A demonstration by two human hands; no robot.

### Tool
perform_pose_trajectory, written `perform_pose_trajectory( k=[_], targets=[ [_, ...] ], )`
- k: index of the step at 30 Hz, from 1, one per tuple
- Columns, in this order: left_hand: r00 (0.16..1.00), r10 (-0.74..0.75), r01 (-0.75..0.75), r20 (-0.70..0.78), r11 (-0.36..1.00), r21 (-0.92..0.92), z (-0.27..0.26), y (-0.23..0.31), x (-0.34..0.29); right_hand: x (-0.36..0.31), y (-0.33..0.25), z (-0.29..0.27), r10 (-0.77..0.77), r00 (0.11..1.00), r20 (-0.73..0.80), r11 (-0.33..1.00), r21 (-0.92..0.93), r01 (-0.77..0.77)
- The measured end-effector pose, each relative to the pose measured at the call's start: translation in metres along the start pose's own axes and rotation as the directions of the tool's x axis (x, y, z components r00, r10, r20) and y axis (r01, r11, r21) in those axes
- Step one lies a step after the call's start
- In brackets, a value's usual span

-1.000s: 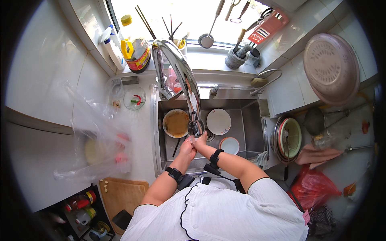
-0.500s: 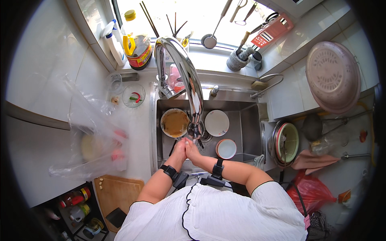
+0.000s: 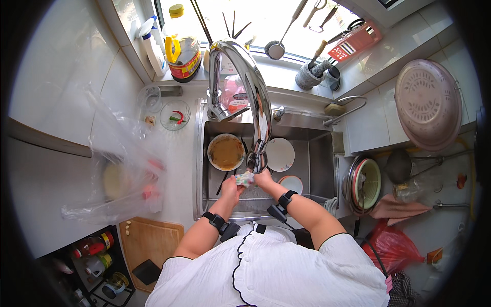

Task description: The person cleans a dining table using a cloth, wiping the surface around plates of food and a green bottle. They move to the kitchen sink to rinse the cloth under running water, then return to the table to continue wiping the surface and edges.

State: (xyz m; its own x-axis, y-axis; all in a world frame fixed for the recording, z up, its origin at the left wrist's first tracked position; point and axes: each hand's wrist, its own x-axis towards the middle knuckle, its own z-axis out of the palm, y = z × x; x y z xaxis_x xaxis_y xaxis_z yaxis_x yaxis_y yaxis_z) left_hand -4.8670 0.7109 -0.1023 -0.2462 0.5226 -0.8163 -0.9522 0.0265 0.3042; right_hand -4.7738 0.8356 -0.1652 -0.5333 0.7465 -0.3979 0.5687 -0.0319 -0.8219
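Sink (image 3: 316,163) beneath the fingers (image 3: 234,183), cloth-like piece (image 3: 244,179) between left hand (image 3: 233,190) and right hand (image 3: 264,179)

Pale counter (image 3: 181,163), to the left of the fingers. Steel sink, directly under the fingers and spreading mostly to their right. On the counter, well left of the fingers, clear plastic bag (image 3: 120,135), contents too blurred to make out. Far to the right of the fingers and raised, pale pink basin (image 3: 428,102). Left of the fingers and nearer the body, wooden chopping board (image 3: 158,240). Arched chrome tap (image 3: 264,112), from beyond the fingers, with its end over the right hand and hiding part of it. In the sink, ahead of the left fingers, bowl (image 3: 226,152) with a brown inside. Ahead of the right fingers, white plate (image 3: 281,155), partly behind the tap. Just right of the right fingers, orange-rimmed white bowl (image 3: 292,183), partly hidden. Well ahead and left of the fingers, glass dish (image 3: 164,122).

Left fingers bent, nearly closed, with hold of the left edge of the cloth-like piece. Right fingers at the opposite edge, mostly hidden; cannot tell how far open. Just left of the left fingers, slim dark stick (image 3: 223,182). Cloth-like piece, crumpled, white with mixed colours, between both sets of fingers. In the glass dish, far from the fingers, red chilli (image 3: 179,116).
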Motion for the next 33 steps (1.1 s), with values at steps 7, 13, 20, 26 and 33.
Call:
perform_pose_trajectory(
  k=[7,13,20,26,33],
  targets=[
    [0.991,-0.13,0.118,-0.027,0.956,-0.267,-0.029,-0.001,0.023,-0.069,-0.105,0.012,-0.146,0.982,0.121,0.969,-0.183,0.166],
    [0.935,0.022,0.106,0.354,0.936,-0.336,0.029,-0.018,0.005,-0.01,-0.022,0.022,-0.156,0.98,-0.12,0.96,-0.25,0.123],
    [0.995,-0.019,0.038,0.101,0.982,-0.183,0.012,-0.013,0.022,-0.032,-0.013,0.051,-0.055,0.998,-0.035,0.992,-0.117,0.051],
    [0.997,-0.045,0.05,0.067,0.996,-0.076,-0.01,-0.043,0.069,-0.042,0.025,0.061,-0.038,0.999,-0.038,0.997,-0.072,0.035],
    [0.996,0.073,-0.082,0.058,0.981,0.176,0.028,-0.006,-0.006,-0.01,-0.036,-0.026,0.301,0.946,0.12,0.948,0.071,-0.311]
  ],
)
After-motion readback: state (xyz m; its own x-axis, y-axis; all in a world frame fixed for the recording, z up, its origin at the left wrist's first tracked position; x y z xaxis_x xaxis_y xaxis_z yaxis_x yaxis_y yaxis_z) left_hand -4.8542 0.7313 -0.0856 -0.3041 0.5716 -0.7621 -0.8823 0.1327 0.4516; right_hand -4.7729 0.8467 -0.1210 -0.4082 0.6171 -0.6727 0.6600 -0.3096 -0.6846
